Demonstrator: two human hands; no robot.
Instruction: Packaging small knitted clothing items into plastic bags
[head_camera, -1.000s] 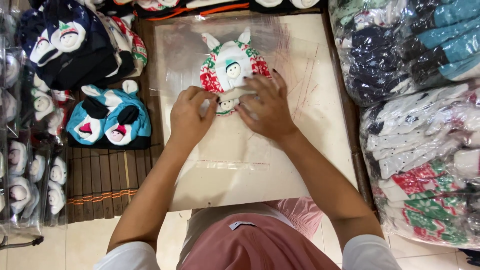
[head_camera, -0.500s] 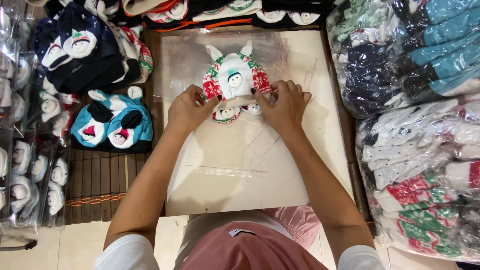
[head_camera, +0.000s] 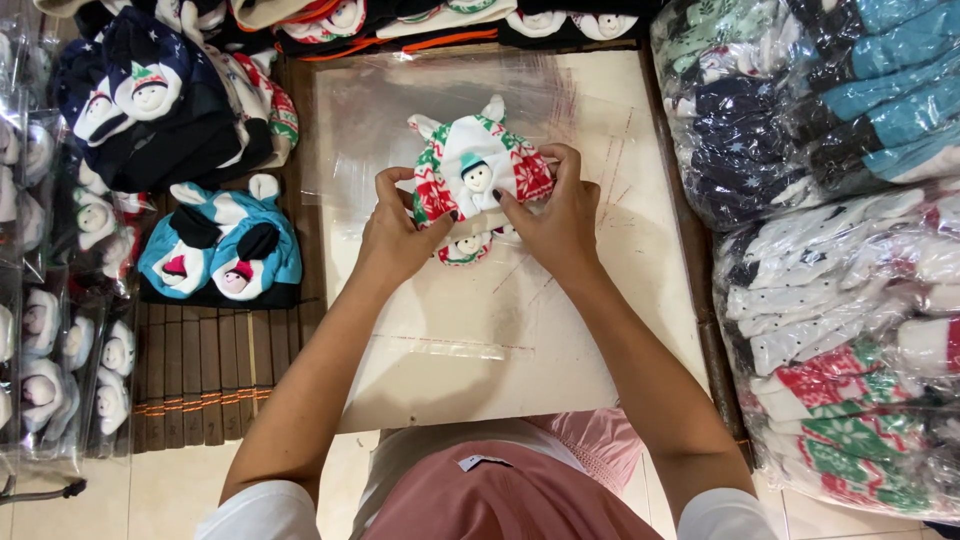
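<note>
In the head view, a red, green and white snowman sock bundle (head_camera: 472, 180) is gripped at its sides by the left hand (head_camera: 400, 235) and right hand (head_camera: 555, 220), held over a clear plastic bag (head_camera: 400, 110) on the white board (head_camera: 620, 300), so the pair stays folded together.

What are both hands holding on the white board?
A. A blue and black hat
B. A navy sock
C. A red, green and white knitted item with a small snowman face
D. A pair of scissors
C. The left hand and right hand grip the red, green and white knitted item from both sides; the blue hats lie untouched beside the board.
</note>
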